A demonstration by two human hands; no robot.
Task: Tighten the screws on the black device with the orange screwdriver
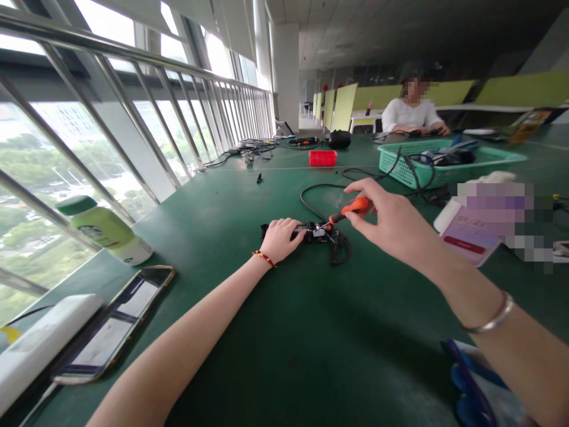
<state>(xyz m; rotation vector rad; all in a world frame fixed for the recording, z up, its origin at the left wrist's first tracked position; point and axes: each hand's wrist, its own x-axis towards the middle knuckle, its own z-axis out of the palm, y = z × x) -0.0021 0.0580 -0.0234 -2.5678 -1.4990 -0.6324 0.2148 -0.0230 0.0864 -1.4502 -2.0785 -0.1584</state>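
On the green table lies a long black electrical device with its inside exposed, showing small wires and metal parts. My left hand is closed over the device's left end, pressing it to the table. My right hand grips an orange and black screwdriver by its handle. The screwdriver slants down to the left, its tip at the middle of the device; whether it sits in a screw is too small to tell. A black cable curves behind the device, and a short black cord loop lies by its right end.
A red tray and a teal basket with cables stand farther back. Phones lie left and stand right. A green-capped bottle is by the railing. Another person sits across the table.
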